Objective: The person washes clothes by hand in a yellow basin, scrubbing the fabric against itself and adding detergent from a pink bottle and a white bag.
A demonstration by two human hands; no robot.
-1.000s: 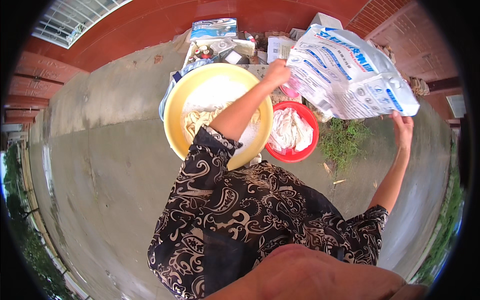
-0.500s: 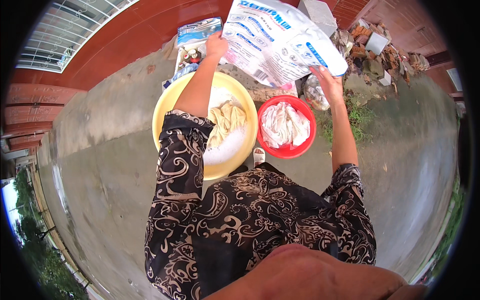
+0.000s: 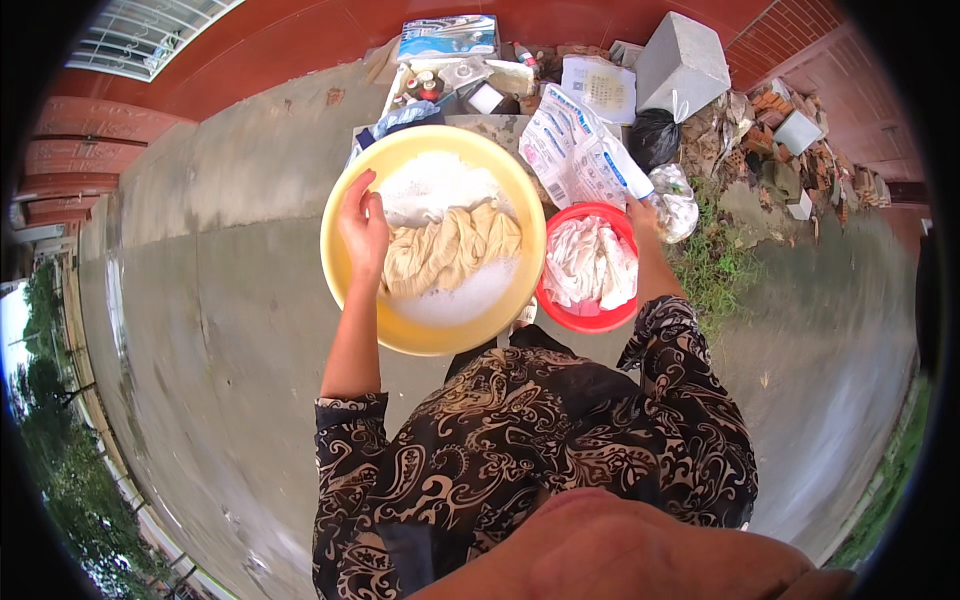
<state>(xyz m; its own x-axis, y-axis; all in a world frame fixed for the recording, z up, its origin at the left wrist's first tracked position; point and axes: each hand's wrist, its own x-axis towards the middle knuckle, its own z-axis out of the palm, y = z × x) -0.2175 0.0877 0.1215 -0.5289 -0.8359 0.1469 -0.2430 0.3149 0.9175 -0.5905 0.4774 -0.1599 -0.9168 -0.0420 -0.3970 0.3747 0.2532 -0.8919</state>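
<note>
Out to the right, my right hand (image 3: 645, 215) grips the lower right corner of a large white plastic bag (image 3: 578, 150) with blue print. The bag slants down behind a red basin (image 3: 600, 322), which holds wet whitish cloth (image 3: 590, 262). My left hand (image 3: 364, 228) holds nothing; its fingers are apart, over the left side of a big yellow basin (image 3: 440, 343). Inside that basin a twisted yellowish cloth (image 3: 455, 247) lies among white suds (image 3: 432, 180). The left hand is close to the cloth's left end; whether they touch is unclear.
Behind the basins stands a white tray (image 3: 515, 76) of small bottles, with a blue and white box (image 3: 447, 37) beyond. A black plastic bag (image 3: 654, 138), a pale block (image 3: 683, 65) and broken bricks (image 3: 770, 125) are at the far right. Weeds (image 3: 715, 260) grow near the red basin.
My left hand has let go of the bag and come back to the yellow basin. My right hand has lowered the bag toward the red basin. The view has shifted.
</note>
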